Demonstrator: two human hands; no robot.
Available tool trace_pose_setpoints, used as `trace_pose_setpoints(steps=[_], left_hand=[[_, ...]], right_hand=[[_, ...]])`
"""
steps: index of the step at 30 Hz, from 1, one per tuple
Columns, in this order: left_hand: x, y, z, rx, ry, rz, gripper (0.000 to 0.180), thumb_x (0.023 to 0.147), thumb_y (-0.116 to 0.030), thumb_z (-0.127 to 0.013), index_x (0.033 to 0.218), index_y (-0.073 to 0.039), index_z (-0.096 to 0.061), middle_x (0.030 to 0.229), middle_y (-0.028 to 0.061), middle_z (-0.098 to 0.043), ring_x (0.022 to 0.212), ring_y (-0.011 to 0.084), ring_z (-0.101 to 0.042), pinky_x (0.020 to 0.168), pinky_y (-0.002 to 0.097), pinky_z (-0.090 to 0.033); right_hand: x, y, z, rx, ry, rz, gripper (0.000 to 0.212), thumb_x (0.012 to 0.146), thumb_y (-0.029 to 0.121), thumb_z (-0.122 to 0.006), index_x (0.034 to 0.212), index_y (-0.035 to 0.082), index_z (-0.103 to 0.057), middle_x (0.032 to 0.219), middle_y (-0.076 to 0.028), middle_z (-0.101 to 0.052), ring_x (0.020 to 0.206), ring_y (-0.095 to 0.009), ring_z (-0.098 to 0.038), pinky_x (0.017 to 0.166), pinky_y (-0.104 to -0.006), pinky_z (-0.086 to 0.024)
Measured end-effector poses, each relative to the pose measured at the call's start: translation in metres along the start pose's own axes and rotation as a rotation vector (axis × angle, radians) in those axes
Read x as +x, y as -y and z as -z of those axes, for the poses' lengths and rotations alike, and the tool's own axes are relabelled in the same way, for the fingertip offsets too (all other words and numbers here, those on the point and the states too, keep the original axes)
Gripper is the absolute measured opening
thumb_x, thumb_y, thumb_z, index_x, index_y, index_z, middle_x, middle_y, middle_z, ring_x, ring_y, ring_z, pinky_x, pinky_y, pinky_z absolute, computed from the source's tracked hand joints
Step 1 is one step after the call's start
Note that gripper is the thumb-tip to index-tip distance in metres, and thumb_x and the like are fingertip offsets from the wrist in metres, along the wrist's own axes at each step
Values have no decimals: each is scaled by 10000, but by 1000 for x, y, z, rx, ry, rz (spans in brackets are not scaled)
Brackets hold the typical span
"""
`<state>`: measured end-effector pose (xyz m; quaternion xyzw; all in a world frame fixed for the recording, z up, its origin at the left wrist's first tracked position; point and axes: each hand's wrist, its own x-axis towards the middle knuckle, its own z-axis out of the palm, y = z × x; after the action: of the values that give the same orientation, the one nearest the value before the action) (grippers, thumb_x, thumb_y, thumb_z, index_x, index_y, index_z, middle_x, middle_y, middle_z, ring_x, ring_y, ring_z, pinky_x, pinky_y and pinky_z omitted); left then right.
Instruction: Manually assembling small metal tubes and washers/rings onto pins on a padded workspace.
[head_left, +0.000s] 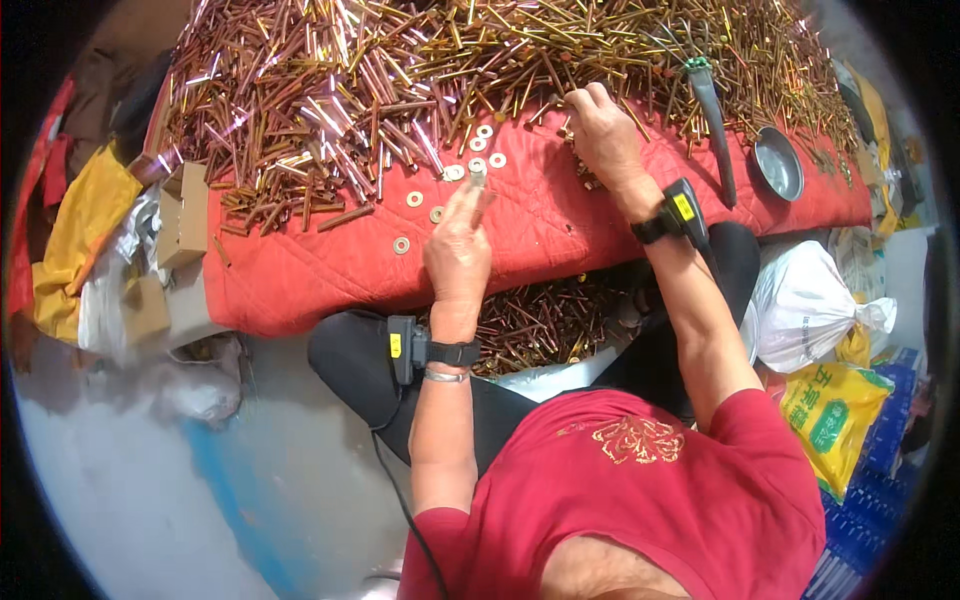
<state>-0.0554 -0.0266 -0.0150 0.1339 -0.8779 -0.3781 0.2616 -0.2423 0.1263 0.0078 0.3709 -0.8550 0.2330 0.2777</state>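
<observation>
On a red quilted cloth (330,275) my left hand (460,255) reaches to a small group of flat metal washers (497,160). Its thumb and fingers are pinched round a small silvery piece that I cannot make out, right beside the washers. A few more washers (401,244) lie loose to its left. My right hand (605,138) is at the near edge of a big heap of thin, shiny metal rods (560,45), golden and reddish. Its fingers are curled together among the rod ends; what they hold is hidden.
A rake-like tool (716,135) with a dark handle and a metal bowl (778,165) lie at the right. More rods (540,325) are below the cloth's front edge, between my legs. Cardboard boxes (182,215) stand left; a white bag (810,305) and a yellow package (835,415) sit right.
</observation>
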Motion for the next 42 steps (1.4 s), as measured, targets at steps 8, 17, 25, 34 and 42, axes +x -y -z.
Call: trace_pose_setpoints(steps=[8, 17, 25, 34, 42], left_hand=[[-12, 12, 13, -324, -40, 213, 193, 812, -49, -607, 1003, -37, -628, 941, 88, -670, 846, 229, -637, 748, 312, -503], [-18, 22, 41, -1421, -15, 726, 411, 933, -396, -489, 946, -6, -617, 747, 101, -656, 428, 85, -490, 339, 174, -322], [-25, 17, 40, -1453, -76, 753, 380, 908, -381, -554, 934, -9, -626, 617, -21, -508, 483, 53, -474, 375, 193, -377], [-28, 20, 42, -1354, -139, 713, 284, 895, -236, -595, 1045, 5, -585, 748, 10, -596, 531, 30, -485, 391, 151, -376], [-26, 20, 35, -1631, -109, 603, 163, 897, -80, -559, 1034, 7, -580, 994, 97, -639, 764, 91, -612, 653, 166, -540]], right_hand=[[-27, 48, 37, 312, 264, -149, 117, 689, 10, -577, 779, 3, -503, 719, -137, -520, 696, -292, -551, 640, -376, -441], [-36, 75, 35, 465, 516, -86, 140, 848, 102, -573, 957, 42, -637, 828, -150, -650, 767, -285, -638, 672, -355, -483], [-28, 102, 35, -39, 673, 151, 148, 755, 110, -576, 875, 77, -654, 721, -155, -637, 700, -327, -634, 617, -430, -506], [15, 131, 31, -308, 1018, 167, 143, 698, 125, -612, 788, 46, -691, 767, -138, -673, 744, -305, -665, 628, -397, -523], [-7, 93, 33, -55, 899, 210, 207, 777, 88, -557, 956, 84, -661, 831, -151, -658, 807, -329, -646, 648, -408, -506]])
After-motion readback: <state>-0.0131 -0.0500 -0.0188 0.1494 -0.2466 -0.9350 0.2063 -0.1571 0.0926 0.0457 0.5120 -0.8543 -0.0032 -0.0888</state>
